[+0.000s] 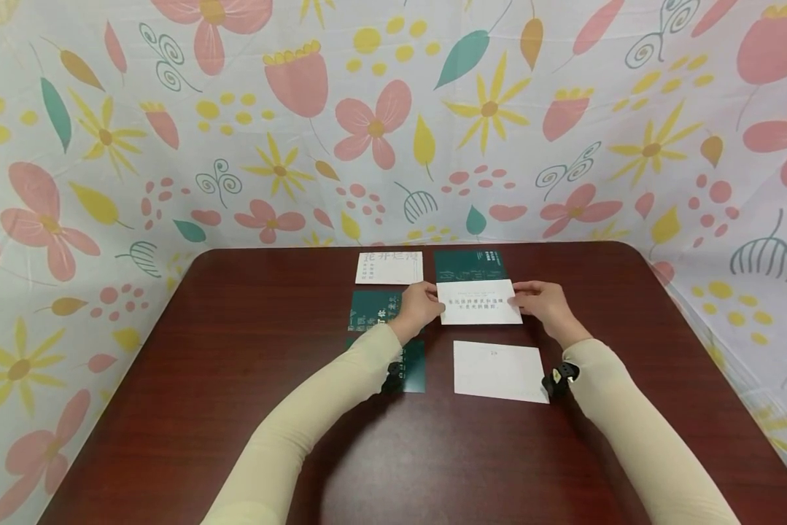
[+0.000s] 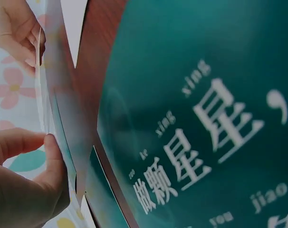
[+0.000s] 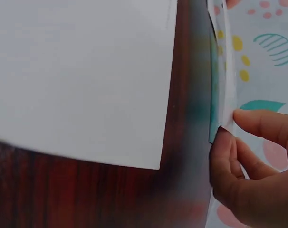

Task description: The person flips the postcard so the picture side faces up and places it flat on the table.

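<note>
Between my two hands is a white card (image 1: 478,305) with printed lines of dark characters, held by its left and right edges. My left hand (image 1: 418,309) pinches the left edge between thumb and fingers, as the left wrist view (image 2: 34,175) also shows. At the opposite edge, my right hand (image 1: 547,309) pinches the card with thumb and fingertips; seen edge-on in the right wrist view, the card (image 3: 227,80) looks slightly raised. Just behind it lies a dark green card (image 1: 468,262), partly covered from sight. A white card (image 1: 498,372) lies nearer to me, below the held one.
To the left, a white card with grey lettering (image 1: 389,270) lies at the back. A green card (image 1: 365,312) and another green card (image 1: 416,370) are in front of it, partly hidden by my left arm. The dark red table (image 1: 203,379) meets a flowered cloth (image 1: 235,146) behind.
</note>
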